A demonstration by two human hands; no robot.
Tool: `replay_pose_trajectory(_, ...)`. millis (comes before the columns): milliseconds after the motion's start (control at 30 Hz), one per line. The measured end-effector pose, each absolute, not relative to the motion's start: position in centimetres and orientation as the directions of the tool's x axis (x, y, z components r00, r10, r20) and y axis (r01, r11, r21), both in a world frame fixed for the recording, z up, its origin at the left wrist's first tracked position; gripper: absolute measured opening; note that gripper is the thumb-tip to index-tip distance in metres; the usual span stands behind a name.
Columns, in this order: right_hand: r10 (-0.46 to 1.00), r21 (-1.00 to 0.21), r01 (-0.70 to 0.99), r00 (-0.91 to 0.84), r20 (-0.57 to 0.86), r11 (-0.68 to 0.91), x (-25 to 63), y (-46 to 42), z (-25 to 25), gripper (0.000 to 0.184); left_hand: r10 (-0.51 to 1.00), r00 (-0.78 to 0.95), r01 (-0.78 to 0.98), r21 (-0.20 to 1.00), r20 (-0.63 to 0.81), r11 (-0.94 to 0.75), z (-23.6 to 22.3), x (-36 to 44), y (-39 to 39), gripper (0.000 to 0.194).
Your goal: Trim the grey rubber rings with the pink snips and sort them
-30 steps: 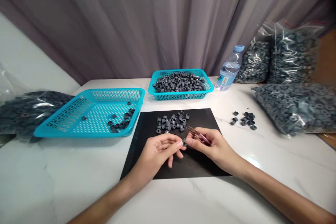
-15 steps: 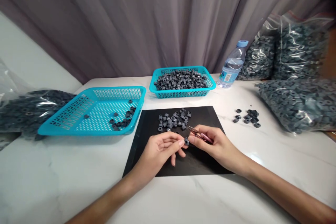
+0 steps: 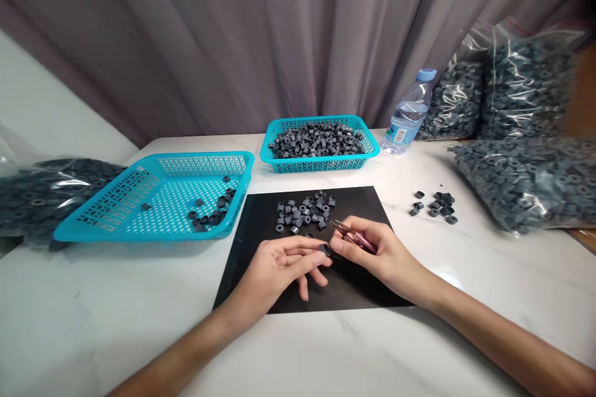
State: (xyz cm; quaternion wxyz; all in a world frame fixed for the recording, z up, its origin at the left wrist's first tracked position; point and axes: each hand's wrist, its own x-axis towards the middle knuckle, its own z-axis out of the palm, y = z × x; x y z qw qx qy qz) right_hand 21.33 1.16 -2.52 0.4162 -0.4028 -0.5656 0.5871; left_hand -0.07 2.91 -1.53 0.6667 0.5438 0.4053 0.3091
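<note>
My left hand (image 3: pixel 284 263) pinches a small dark grey ring-shaped piece (image 3: pixel 325 249) between thumb and forefinger, its hole partly in view. Its other fingers are loosely bent below. Close on the right, my right hand (image 3: pixel 372 248) is wrapped round a slim pink tool (image 3: pixel 357 238) with pointed metal tips; the exact kind is hard to make out. Those tips point up and left, away from the held ring, while my right fingertips are beside it. Both hands are over a black mat (image 3: pixel 321 294). Just beyond them lies a pile of similar grey rings (image 3: pixel 302 214).
A blue basket (image 3: pixel 153 236) with some rings stands left, and a fuller blue basket (image 3: pixel 321 165) at the back. A water bottle (image 3: pixel 410 115) stands right of it. Loose rings (image 3: pixel 440 203) lie right of the mat. Filled plastic bags (image 3: pixel 531 183) flank both sides.
The held ring has turned in my left fingers and shows its opening differently. My right hand stays beside it with the tool. The whole view has shifted slightly.
</note>
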Motion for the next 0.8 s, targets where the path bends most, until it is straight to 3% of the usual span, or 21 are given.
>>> replay_pose_trajectory(233,0.945,-0.999,-0.038,-0.328,-0.007,-0.020,21.4,1.1,-2.7,0.032,0.836,0.509,0.065,0.977,-0.207,0.202,-1.1,0.1,2.8,0.023)
replay_pose_trajectory(533,0.919,-0.999,0.002,-0.392,-0.037,-0.039,21.7,1.0,-2.7,0.036,0.850,0.492,0.165,0.979,-0.187,0.120,-0.5,0.0,2.5,0.032)
replay_pose_trajectory(800,0.922,-0.999,-0.010,-0.385,-0.025,-0.031,21.6,1.1,-2.7,0.027,0.837,0.520,0.159,0.982,-0.170,0.101,-0.4,0.0,2.4,0.035)
